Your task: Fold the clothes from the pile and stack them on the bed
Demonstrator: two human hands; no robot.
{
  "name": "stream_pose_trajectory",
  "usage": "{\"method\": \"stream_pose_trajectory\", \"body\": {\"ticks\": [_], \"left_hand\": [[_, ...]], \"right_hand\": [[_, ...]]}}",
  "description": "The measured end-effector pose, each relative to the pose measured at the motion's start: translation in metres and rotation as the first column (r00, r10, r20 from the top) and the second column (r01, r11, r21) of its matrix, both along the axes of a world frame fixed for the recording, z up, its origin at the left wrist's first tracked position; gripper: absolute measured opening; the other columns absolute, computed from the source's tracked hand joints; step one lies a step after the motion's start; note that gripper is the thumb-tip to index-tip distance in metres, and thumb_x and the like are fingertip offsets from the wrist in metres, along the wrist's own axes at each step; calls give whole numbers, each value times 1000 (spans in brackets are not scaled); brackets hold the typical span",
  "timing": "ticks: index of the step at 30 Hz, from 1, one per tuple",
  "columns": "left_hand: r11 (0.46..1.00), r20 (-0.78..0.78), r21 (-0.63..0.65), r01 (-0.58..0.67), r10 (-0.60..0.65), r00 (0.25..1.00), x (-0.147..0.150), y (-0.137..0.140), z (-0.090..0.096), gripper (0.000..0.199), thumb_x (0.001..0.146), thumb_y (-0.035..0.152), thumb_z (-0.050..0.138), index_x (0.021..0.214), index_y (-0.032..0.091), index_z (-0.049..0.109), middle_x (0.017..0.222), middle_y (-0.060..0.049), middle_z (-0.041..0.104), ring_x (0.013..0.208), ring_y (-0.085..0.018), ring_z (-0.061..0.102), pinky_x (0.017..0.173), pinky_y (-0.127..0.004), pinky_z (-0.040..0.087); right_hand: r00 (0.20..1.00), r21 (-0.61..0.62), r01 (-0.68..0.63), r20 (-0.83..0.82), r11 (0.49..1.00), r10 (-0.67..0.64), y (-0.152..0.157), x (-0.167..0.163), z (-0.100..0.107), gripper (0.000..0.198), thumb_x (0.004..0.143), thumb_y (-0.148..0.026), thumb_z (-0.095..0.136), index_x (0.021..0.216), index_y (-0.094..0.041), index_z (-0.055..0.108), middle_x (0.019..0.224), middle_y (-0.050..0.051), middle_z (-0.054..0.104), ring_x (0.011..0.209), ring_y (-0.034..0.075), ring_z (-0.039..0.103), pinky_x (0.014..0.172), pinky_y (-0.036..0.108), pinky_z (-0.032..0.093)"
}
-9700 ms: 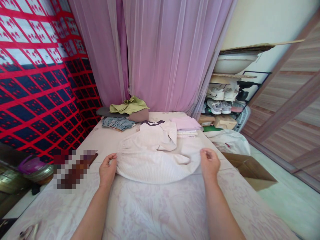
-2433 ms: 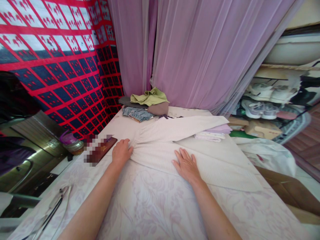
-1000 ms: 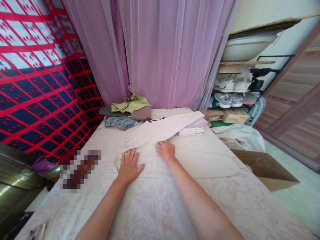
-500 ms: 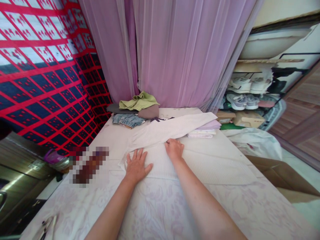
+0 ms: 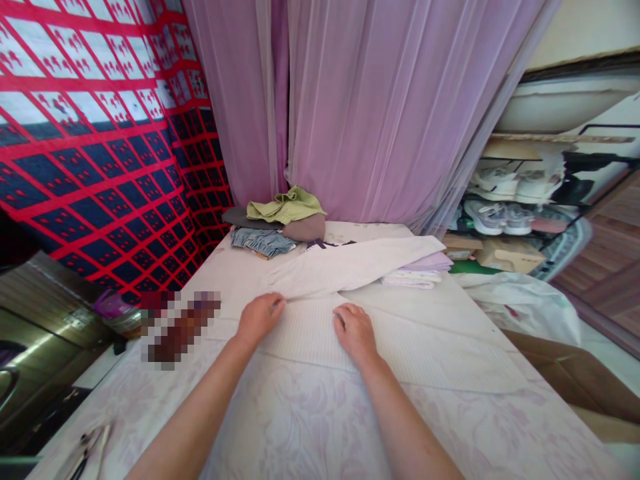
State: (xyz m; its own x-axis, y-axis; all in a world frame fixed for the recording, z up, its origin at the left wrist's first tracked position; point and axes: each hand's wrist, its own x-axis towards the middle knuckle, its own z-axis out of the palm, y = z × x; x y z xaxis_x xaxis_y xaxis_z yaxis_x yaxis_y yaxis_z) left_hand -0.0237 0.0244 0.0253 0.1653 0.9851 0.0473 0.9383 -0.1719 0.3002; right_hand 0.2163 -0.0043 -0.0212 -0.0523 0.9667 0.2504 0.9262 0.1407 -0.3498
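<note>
A white ribbed long-sleeved top (image 5: 315, 331) lies spread over the bed, with one sleeve (image 5: 360, 263) laid across it toward the far right. My left hand (image 5: 263, 317) is at the top's left end, its fingers bent closed on the cloth edge near the cuff. My right hand (image 5: 355, 330) rests over the middle of the top. Its fingers are loosely bent with a gap to the thumb, and nothing shows in them. The sleeve's far end overlaps a folded stack of lilac and white cloth (image 5: 410, 279).
Folded clothes stand at the back left: green cloth (image 5: 287, 207) and denim (image 5: 263, 241). Behind hangs a purple curtain (image 5: 380, 113). To the right are a shoe rack with grey shoes (image 5: 500, 218) and a cardboard box (image 5: 560, 373). A blurred-out patch (image 5: 177, 333) is at left.
My left hand has gone from lying flat and spread to bent fingers at the top's left edge. My right hand has released the edge below the sleeve and shifted slightly nearer. The view has tilted slightly.
</note>
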Motion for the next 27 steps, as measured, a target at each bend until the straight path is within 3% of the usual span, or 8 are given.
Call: {"method": "stream_pose_trajectory", "body": {"ticks": [4,8,11,14,16,19,23,27], "left_hand": [[988,-65,65,-139,143,988,-33,45,9,37,89,32,43,119,20,60,120,-7,65,109,-20,59,93,-29,43],[990,-139,-3,-142,140,980,-50,82,2,46,87,33,45,127,15,57,134,-9,57,122,-22,53,102,-29,37],[993,-145,-27,-113,108,983,-51,97,-2,49,85,37,45,128,16,57,135,-9,56,124,-23,52,104,-29,36],[992,-141,-83,-100,88,986,-50,107,-7,55,86,41,42,133,15,53,137,-10,54,125,-24,51,104,-31,37],[987,-121,-129,-97,82,989,-50,113,-11,58,86,43,40,134,14,51,136,-11,55,124,-25,52,102,-32,39],[987,-96,-137,-89,76,993,-51,122,-18,58,85,44,39,131,13,53,131,-12,59,119,-26,55,98,-33,41],[989,-49,-120,-91,86,995,-54,132,-24,54,82,44,44,125,14,59,121,-12,65,111,-26,60,92,-33,44],[986,-23,-158,-59,56,998,-56,139,-23,50,80,46,46,118,18,63,116,-10,67,105,-25,62,86,-30,45]], "right_hand": [[992,40,-17,-121,999,22,2,2,-7,21,85,-21,48,92,-22,68,101,5,67,98,19,57,89,28,40],[959,118,36,-284,992,-1,21,35,4,26,86,-27,43,90,-23,68,95,4,69,88,17,62,79,27,46],[947,248,245,-267,937,-178,49,89,33,29,85,-33,42,91,-22,69,96,6,69,92,21,62,83,32,47],[873,290,485,-217,825,-437,78,145,64,36,82,-29,44,105,-14,67,108,14,66,106,26,57,93,38,43],[787,250,618,-191,746,-587,95,175,78,43,83,-32,46,117,-12,62,121,17,60,114,30,53,96,43,41],[695,115,719,-143,686,-705,116,202,87,50,86,-36,43,130,-14,53,129,18,56,117,33,51,94,49,42],[672,-44,737,-67,675,-738,138,219,90,52,89,-42,38,133,-18,51,125,18,59,116,34,54,92,50,42],[680,-37,733,34,679,-732,153,228,92,51,86,-45,42,130,-21,54,123,16,61,116,34,54,91,48,42]]}}
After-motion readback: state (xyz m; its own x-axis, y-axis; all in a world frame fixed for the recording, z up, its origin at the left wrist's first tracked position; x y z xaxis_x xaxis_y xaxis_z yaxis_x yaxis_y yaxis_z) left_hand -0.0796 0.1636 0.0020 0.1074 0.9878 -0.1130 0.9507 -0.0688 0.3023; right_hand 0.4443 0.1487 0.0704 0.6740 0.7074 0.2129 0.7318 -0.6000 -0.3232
